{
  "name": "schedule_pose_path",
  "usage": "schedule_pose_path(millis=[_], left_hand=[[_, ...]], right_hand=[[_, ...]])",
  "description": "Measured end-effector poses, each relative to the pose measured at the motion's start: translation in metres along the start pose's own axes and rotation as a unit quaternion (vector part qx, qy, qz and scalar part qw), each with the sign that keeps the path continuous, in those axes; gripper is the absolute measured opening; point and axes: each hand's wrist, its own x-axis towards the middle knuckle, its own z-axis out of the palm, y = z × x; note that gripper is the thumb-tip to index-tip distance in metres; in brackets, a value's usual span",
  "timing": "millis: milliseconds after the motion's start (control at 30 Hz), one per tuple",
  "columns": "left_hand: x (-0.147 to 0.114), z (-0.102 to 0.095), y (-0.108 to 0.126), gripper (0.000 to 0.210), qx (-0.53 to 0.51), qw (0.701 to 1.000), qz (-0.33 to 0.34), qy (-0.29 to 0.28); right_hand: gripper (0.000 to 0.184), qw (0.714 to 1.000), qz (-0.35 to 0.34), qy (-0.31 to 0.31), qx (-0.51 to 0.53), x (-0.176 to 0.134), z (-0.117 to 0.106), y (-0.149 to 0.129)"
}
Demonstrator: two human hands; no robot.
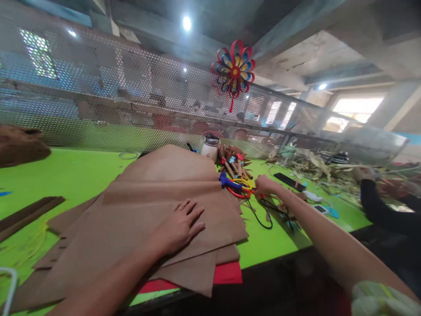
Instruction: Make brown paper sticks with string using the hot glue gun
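My left hand (182, 224) lies flat, fingers spread, on a stack of large brown paper sheets (131, 215) with a crease across the top sheet. Past the stack's right edge, my right hand (264, 185) is closed at the end of a pair of scissors (242, 193) with red-orange and yellow handle loops. Its fingers partly hide that end, and the blades do not show clearly. A blue tool handle (226, 180) lies against the loops, at the paper's edge. Red sheet material (228, 273) sticks out from under the stack.
On the green table (88, 164) stand a lidded jar (210, 147) and a bundle of rolled brown pieces (235, 164). A black cord (263, 224), a dark phone-like slab (289, 181) and dry husks (315, 164) are rightward. A co-worker's sleeve (378, 202) is at far right. Perforated metal screen (131, 109) behind.
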Motion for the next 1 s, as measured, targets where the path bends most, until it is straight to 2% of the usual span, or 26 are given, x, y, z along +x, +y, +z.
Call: schedule_pose_path(millis=[133, 267, 433, 600, 800, 933, 1000], left_hand=[[0.0, 0.002, -0.001, 0.059, 0.01, 1.0, 0.011, 0.009], [0.0, 0.004, -0.001, 0.061, 0.017, 1.0, 0.007, 0.008], [0.0, 0.005, -0.002, 0.062, 0.026, 1.0, 0.01, 0.01], [0.001, 0.006, -0.003, 0.062, 0.039, 0.999, 0.016, 0.017], [0.0, 0.005, -0.001, 0.058, 0.031, 0.999, 0.014, 0.023], [0.0, 0.006, -0.001, 0.058, 0.034, 0.999, 0.013, 0.025], [0.001, 0.008, -0.001, 0.058, 0.038, 0.999, 0.015, 0.026]], right_hand=[[0.032, 0.999, -0.006, -0.031, -0.031, 0.006, 0.0, 0.001], [0.03, 0.999, -0.03, -0.011, -0.036, 0.0, 0.002, -0.003], [0.022, 0.996, -0.027, 0.083, -0.033, -0.013, -0.004, 0.001], [0.024, 0.982, 0.04, 0.187, -0.009, -0.022, -0.006, 0.012], [0.021, 0.958, 0.103, 0.248, 0.1, -0.025, -0.006, 0.036], [0.036, 0.941, 0.08, 0.236, 0.232, -0.037, -0.009, 0.054], [0.045, 0.923, 0.055, 0.226, 0.307, -0.049, -0.009, 0.062]])
